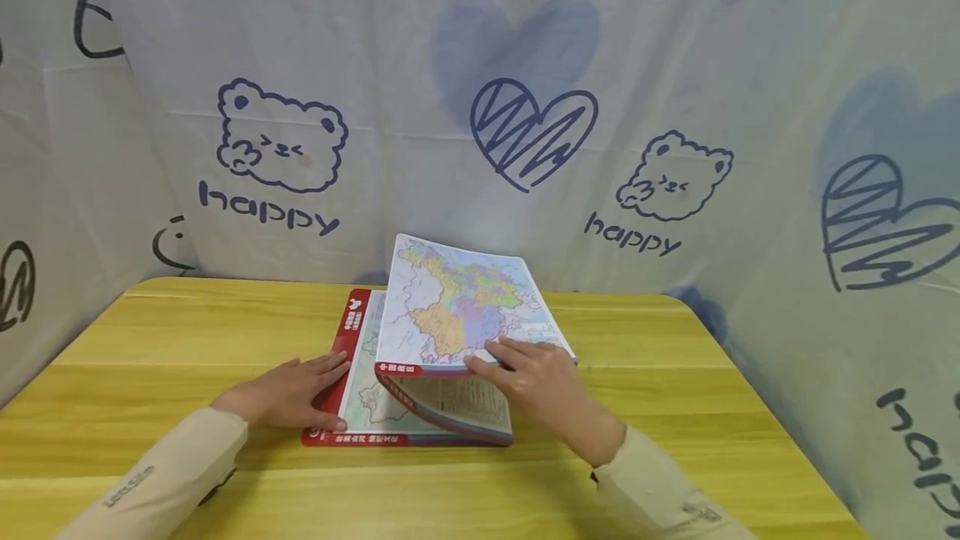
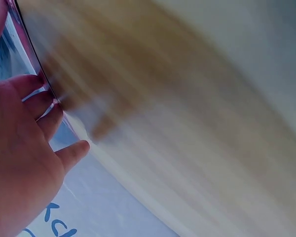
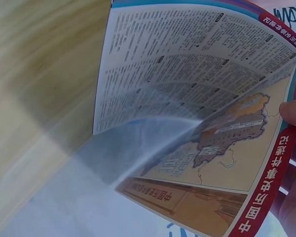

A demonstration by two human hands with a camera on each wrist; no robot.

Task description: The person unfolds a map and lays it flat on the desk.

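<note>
A folded map (image 1: 450,298) with a coloured map of China on its raised panel lies partly unfolded on the table. My left hand (image 1: 288,392) rests flat-fingered on the red strip (image 1: 359,307) along the lower panel's left side. In the left wrist view, the fingers of the left hand (image 2: 24,138) touch the sheet's edge. My right hand (image 1: 536,386) pinches the near right part of the raised panel, thumb against fingers. Beneath it a middle fold (image 1: 457,402) hangs open, and the right wrist view shows its text panel (image 3: 163,69) and a brown map panel (image 3: 227,143).
The yellow wood-grain table (image 1: 645,440) reaches back to a white cloth (image 1: 390,48) printed with bears, hearts and lettering. The cloth also hangs along the left and right sides.
</note>
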